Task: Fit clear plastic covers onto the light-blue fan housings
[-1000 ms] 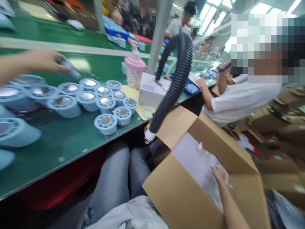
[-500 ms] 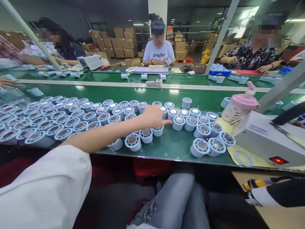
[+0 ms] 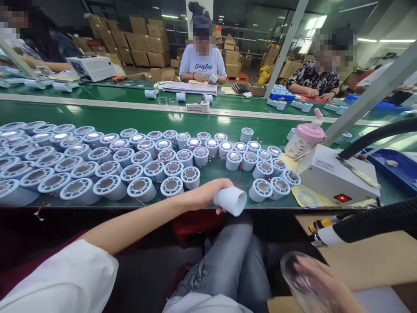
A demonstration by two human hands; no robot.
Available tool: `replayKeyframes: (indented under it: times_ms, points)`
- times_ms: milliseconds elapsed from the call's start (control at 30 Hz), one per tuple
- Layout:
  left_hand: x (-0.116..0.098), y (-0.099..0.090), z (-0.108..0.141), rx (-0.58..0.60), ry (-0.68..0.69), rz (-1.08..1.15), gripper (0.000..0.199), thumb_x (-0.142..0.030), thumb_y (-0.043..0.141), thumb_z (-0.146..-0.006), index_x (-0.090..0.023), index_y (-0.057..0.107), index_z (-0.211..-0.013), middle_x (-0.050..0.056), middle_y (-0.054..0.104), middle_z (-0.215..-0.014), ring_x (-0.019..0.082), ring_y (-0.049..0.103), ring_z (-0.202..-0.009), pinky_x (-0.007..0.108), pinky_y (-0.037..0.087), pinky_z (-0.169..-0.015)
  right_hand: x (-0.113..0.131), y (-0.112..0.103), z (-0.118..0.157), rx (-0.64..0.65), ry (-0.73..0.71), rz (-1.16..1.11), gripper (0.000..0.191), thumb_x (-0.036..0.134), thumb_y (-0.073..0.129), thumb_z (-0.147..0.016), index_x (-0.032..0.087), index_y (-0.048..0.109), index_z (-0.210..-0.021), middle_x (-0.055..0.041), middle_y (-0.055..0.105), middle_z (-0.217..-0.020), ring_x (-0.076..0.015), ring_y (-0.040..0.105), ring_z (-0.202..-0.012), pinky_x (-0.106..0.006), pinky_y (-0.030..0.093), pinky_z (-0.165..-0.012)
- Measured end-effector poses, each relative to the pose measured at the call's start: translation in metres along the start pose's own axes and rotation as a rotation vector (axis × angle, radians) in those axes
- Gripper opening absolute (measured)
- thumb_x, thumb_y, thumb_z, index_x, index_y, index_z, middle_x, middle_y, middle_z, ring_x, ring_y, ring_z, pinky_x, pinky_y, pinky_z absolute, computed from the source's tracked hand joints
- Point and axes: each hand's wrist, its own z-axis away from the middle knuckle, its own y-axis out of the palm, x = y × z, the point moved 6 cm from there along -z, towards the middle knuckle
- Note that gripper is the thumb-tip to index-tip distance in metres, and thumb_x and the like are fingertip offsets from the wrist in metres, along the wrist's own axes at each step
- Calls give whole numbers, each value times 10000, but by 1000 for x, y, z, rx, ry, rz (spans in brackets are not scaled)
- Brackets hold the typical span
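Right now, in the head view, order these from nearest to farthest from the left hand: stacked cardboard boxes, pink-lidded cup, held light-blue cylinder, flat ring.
1. Light-blue cylinder: in the left hand.
2. Flat ring: to the right, low in view.
3. Pink-lidded cup: also right, farther back.
4. Stacked cardboard boxes: in the far background.

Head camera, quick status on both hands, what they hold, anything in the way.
Left hand gripping pale-blue cylindrical part near green bench. Right hand blurred, holding clear plastic piece. Black hose near right hand, possible obstruction.
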Motion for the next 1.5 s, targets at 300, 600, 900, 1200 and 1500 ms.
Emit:
replayKeyframes:
  times_ms: [300,600,900,1200,1500]
  points:
    - [-2,81,19,379,75,353,308,-431,484,-870,-156,621,-902,26,584,-810,121,545,-664,208,448,-543,67,35,-55,-73,-240,549,451,156,564,-803,267,597,-1239,-173,428,-1308,-346,546,-1045,-474,554,-756]
    - [-8,67,21,-45,356,134,448,-436,774,-671,-178,635,-1010,50,606,-969,192,562,-907,336,435,-889,45,35,-53,206,126,-128,132,289,671,-779,203,596,-713,-86,513,-1163,-254,555,-1064,-377,480,-873]
    - [6,83,21,77,453,241,683,-447,828,-581,-244,620,-1199,124,536,-1259,290,509,-1177,421,432,-988,23,31,-47,84,442,-640,309,434,641,-810,183,645,-629,-60,571,-984,-178,560,-832,-274,526,-672]
    - [0,90,33,255,246,560,658,-262,768,-696,-205,504,-1297,124,539,-1324,246,593,-1105,353,510,-904,30,30,-41,140,279,-674,209,370,762,-730,266,741,-909,-80,615,-1233,-284,568,-1149,-406,545,-888]
    - [0,90,39,318,201,593,734,-265,783,-692,-238,461,-1351,106,569,-1277,217,619,-1022,322,523,-845,42,29,-25,172,180,-485,366,269,730,-782,290,591,-1120,-48,573,-1318,-232,588,-1148,-372,525,-955]
